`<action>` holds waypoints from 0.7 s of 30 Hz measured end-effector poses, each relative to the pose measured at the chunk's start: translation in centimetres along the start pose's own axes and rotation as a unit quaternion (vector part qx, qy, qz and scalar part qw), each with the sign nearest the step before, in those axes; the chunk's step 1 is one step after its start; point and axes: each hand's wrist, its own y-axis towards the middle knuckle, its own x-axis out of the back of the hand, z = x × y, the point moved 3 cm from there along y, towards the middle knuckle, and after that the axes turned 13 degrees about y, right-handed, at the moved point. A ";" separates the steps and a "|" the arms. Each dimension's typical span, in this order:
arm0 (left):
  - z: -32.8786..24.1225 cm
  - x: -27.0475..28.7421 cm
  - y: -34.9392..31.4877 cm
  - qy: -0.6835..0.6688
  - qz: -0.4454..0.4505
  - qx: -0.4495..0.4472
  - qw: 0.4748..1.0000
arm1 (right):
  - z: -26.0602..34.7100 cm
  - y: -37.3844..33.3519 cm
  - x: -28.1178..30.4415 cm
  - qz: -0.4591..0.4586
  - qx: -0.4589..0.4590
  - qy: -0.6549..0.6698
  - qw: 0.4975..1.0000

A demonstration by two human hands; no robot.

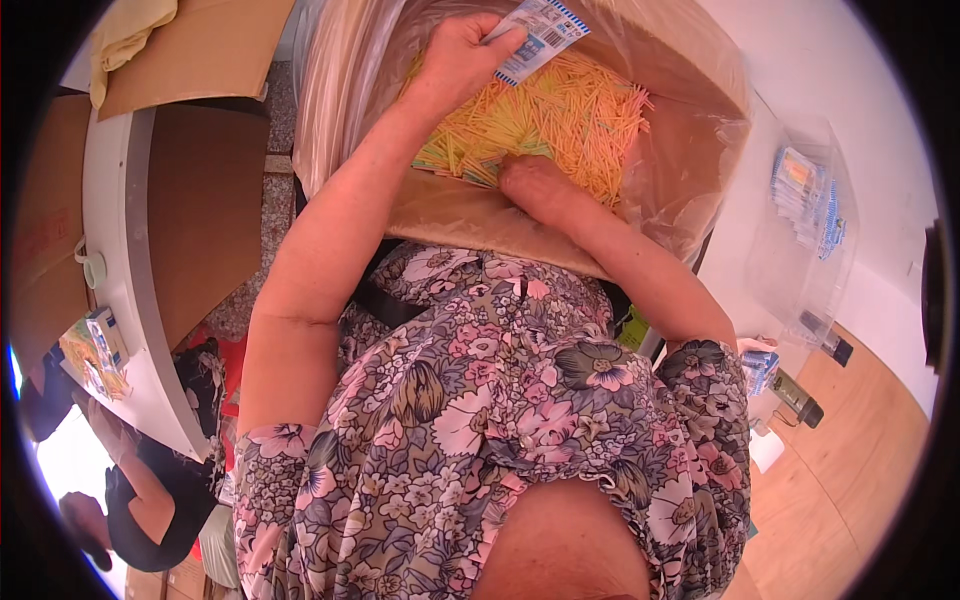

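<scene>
My left hand [462,62] is closed on the edge of a small flat blue-and-white packet [543,38], held up above a large cardboard box [440,205]. A clear plastic liner [345,95] covers the box walls and hangs over the rim. Inside lies a deep heap of thin sticks [575,110], mostly yellow and orange with some green and pink. My right hand [532,187] reaches over the near wall, bent downward into the sticks. Its fingers are hidden, so what it grips, if anything, does not show.
At the right, a clear plastic bin [805,250] holds several blue-and-white packets [800,190]. A dark bottle [797,400] stands below it. To the left is a white table [125,250] with cardboard sheets nearby; another person [150,505] sits beyond its near end.
</scene>
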 end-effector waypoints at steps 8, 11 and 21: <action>0.3 0.3 0.2 0.026 -0.009 0.006 1.000 | 0.0 0.0 -0.6 -0.002 -0.058 -0.028 0.998; -0.1 0.4 0.1 0.009 -0.025 0.003 1.000 | 0.2 -1.3 0.1 -0.080 -0.042 -0.064 0.994; -0.2 0.5 0.2 0.007 -0.016 0.006 1.000 | -2.2 3.0 1.2 -0.110 -0.159 -0.106 0.975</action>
